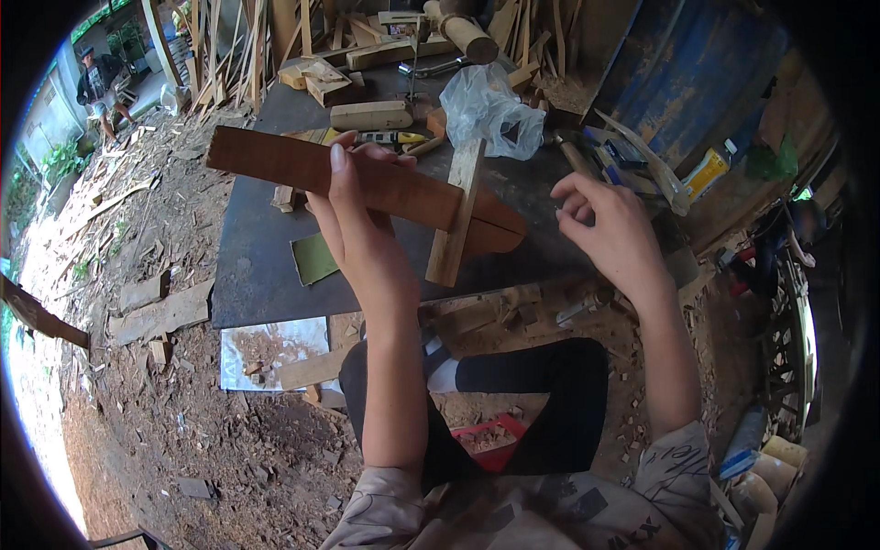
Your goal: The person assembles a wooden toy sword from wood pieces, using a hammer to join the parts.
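Note:
My left hand [362, 197] grips a long reddish-brown wooden block [275, 163], held tilted above the dark tabletop [266, 266]. The thumb lies over its upper face. Toward the right, a pale wooden strip [449, 249] crosses the block; how the two are joined I cannot tell. Past the strip, the block ends in a rounded tip with a dark line along it. My right hand [610, 225] hangs to the right of that tip, apart from it. Its fingers are loosely curled, with nothing visible in them. A small green square sheet [313, 259] lies on the tabletop beside my left wrist.
A clear plastic bag [490, 105], a wooden mallet [466, 37], a rounded wood block [371, 115] and several offcuts crowd the table's far side. A yellow-labelled bottle [706, 174] stands right. Wood chips cover the floor. A person [99, 87] sits far left.

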`<state>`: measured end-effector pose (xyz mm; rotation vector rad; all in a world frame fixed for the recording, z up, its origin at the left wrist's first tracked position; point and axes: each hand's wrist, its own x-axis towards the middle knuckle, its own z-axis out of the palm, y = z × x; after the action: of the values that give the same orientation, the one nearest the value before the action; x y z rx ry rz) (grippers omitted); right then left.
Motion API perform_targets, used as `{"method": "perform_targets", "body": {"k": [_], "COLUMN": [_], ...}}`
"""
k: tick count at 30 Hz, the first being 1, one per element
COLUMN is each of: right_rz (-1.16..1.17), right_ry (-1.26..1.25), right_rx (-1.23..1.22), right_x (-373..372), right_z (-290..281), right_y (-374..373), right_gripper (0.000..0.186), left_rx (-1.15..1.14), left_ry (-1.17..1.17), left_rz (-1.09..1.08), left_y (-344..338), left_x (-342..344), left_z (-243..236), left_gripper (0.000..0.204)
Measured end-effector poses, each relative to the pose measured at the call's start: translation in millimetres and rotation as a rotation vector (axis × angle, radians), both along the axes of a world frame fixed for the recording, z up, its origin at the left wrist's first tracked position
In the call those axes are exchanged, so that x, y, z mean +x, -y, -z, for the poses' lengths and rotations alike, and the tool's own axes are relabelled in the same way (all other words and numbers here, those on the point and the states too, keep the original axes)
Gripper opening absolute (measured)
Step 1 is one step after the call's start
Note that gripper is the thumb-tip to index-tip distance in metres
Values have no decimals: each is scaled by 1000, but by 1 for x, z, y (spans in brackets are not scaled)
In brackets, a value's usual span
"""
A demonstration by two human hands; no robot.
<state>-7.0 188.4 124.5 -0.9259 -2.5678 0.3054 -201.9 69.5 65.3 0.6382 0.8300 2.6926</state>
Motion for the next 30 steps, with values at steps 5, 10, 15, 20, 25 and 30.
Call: {"method": "perform_targets", "body": {"k": [5,10,15,20,25,30], "right_rz": [-56,-106,-42,90,172,104], "right_ry": [168,304,282,160,204,156], "right_rx": [120,197,265,337,308,362], "right_x": [-12,-29,-47,-60,-74,-75], "right_z": [5,7,-12,-17,0,25], "right_y": [-52,-90,-112,-159,-187,-217], "right_gripper": [17,18,20,30,45,50], "left_rx": [67,12,-27,-57,-62,-49], "left_ry": [-10,-6,-31,-39,-68,-81], "left_rz": [44,-7,-30,-53,-34,-18], "left_y": [-5,-7,-10,-14,-9,-1], "left_x": [-4,-5,-9,-7,-12,-6], "left_z": [7,10,14,10,12,5], "left_gripper": [48,54,58,60,60,58]}}
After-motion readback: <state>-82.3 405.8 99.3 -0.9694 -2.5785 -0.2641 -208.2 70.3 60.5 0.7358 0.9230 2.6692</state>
